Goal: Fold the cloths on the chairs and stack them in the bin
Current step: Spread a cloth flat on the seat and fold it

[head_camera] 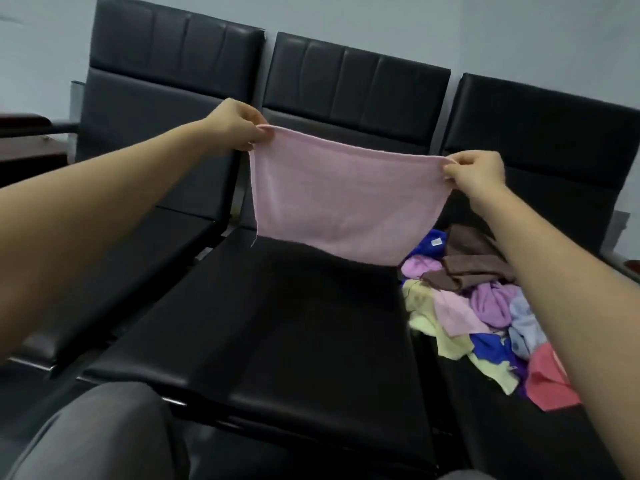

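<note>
A pale, plain wall (381,22) backs a row of three black chairs joined side by side, each with a padded seat and a backrest stitched into upright panels. The upholstery is smooth and slightly glossy, like leather or vinyl, and bright metal edging shows at the front of the left chair (156,98). At the far left edge, a dark reddish wooden surface (20,119) juts into view.

Above the seat of the middle chair (294,323), a pink cloth (339,202) hangs spread out in the air, clear of the cushion. It is soft, matte and roughly rectangular, with its top edge pulled fairly taut and sagging slightly in the middle. A loose thread trails from its lower left corner. The left hand (235,124) pinches the upper left corner between thumb and curled fingers. The right hand (478,171) pinches the upper right corner the same way, somewhat lower, so the cloth slopes down to the right. Both arms are bare and stretched forward.

On the seat of the right chair (540,133) lies a pile of cloths (485,306), crumpled and unfolded. It includes a brown cloth (474,261) near the back, a deep blue cloth (427,245) with a small white tag, and lilac, pale blue and pale yellow pieces. A coral red cloth (547,382) lies nearest the front edge. A knee in grey trousers (104,438) shows at the bottom left.
</note>
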Motion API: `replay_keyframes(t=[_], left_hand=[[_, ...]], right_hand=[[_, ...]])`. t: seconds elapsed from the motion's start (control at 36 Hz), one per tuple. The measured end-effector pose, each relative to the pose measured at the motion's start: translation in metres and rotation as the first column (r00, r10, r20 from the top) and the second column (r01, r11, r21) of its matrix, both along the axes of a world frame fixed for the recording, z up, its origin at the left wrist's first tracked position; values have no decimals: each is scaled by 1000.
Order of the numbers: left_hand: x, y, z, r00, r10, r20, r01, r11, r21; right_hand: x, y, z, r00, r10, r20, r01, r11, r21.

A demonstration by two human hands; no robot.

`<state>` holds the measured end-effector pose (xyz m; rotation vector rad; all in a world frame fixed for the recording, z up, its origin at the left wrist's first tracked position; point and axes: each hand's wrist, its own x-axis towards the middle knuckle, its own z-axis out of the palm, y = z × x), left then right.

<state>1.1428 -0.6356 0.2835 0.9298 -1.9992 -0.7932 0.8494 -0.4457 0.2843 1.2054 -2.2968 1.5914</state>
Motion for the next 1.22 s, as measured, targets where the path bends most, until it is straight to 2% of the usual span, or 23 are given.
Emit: replay_keyframes(t=[0.08,0.14,0.19,0.25,0.31,0.39,0.44,0.47,0.53,0.58,0.67,0.72,0.78,0.83,0.89,0.94,0.97,1.0,1.06,1.11,1.14,1.22], left_hand=[[24,2,-6,944,-52,326,55,999,-1],[39,5,-12,853,-129,506,93,991,95],[46,10,-20,761,-228,607,108,967,229],[49,11,-30,657,-345,670,124,926,356],[49,15,-40,504,-433,747,119,891,437],[44,18,-59,298,-485,822,90,872,482],[39,17,-73,241,-530,813,83,846,527],[37,16,-79,238,-550,801,83,833,548],[33,12,-92,285,-531,798,67,842,536],[29,6,-104,366,-451,814,33,881,473],[17,-3,-122,451,-303,839,-36,934,356],[8,-6,-135,464,-226,857,-115,943,311],[-2,-4,-147,434,-163,886,-146,958,248],[-14,2,-158,418,-59,907,-55,994,90],[-28,11,-170,485,-46,874,82,997,7],[-41,26,-180,563,-180,806,245,968,46],[-47,34,-186,570,-274,774,338,937,82],[-53,42,-195,550,-353,757,423,899,112],[-64,58,-218,441,-418,794,554,823,125],[-72,72,-242,342,-390,855,621,776,105],[-74,77,-252,345,-369,863,622,778,84],[-81,76,-265,448,-316,836,526,850,40]], right_hand=[[-3,25,-3,977,209,-32,-191,939,287],[-9,42,-6,948,317,-16,-262,811,523],[-13,53,-13,917,391,77,-335,654,678],[-13,58,-25,876,401,269,-459,517,722],[-11,58,-39,829,351,435,-550,372,748],[-5,54,-60,843,308,442,-498,132,857],[0,51,-72,859,286,425,-461,72,884],[1,49,-77,862,274,426,-459,65,886],[1,46,-89,869,251,426,-458,85,885],[-1,42,-99,886,243,396,-443,190,876],[-6,32,-114,922,254,292,-376,407,832],[-6,26,-121,935,248,252,-344,477,809],[-5,20,-129,939,237,249,-337,492,802],[-3,13,-138,941,223,253,-333,502,798],[0,8,-147,942,218,256,-334,509,794],[6,7,-155,942,241,232,-327,514,793],[9,7,-159,942,254,219,-324,516,793],[12,7,-164,942,266,206,-320,515,795],[16,7,-176,936,290,198,-325,503,801],[20,5,-187,933,298,202,-336,517,787],[21,4,-192,935,294,199,-334,537,775],[27,0,-206,945,272,180,-312,596,740]])
